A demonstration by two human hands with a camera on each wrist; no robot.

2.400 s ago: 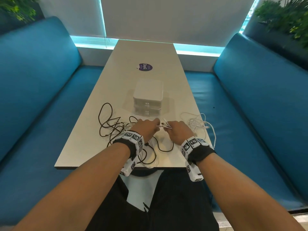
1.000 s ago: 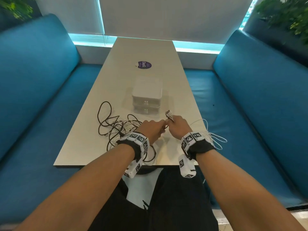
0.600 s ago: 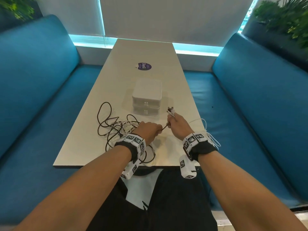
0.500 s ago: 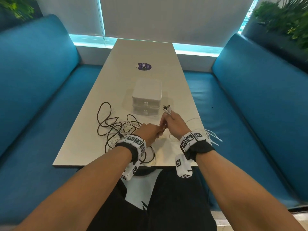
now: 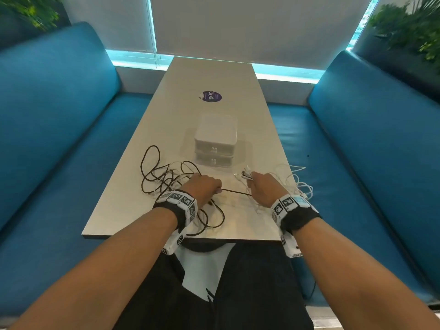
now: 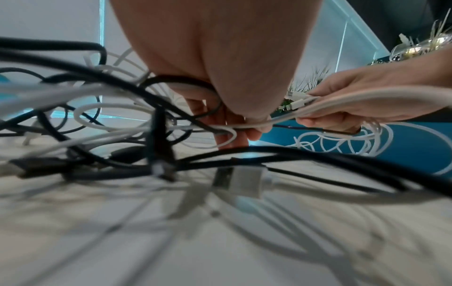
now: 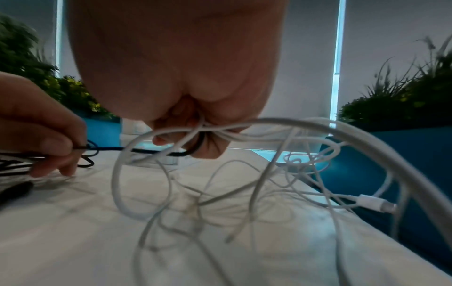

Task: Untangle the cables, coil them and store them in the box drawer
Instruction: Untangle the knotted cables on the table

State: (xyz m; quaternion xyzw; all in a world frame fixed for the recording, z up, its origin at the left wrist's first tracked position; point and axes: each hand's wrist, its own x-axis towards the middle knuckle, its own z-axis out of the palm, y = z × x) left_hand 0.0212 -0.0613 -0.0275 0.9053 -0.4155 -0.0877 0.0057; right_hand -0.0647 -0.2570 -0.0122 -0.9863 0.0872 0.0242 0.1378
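A tangle of black cables (image 5: 157,177) and thin white cables (image 6: 102,108) lies on the near left of the table (image 5: 214,75). My left hand (image 5: 202,186) sits on it and pinches a black cable (image 5: 234,192) that runs taut across to my right hand (image 5: 262,186). The right hand grips a bundle of white cables (image 7: 269,125), their plugs (image 5: 245,173) sticking out past the fingers, and holds the black cable too. More white cable loops (image 5: 302,186) hang off the table's right edge. The white drawer box (image 5: 215,141) stands behind the hands, both drawers closed.
Blue bench seats (image 5: 59,151) flank the table on both sides. A purple round sticker (image 5: 210,96) lies on the far half of the table. Plants (image 5: 414,27) stand behind the seat backs.
My hands have drawn apart, stretching the black cable between them. The right hand with the white plugs has come down and moved right; the left stays on the tangle.
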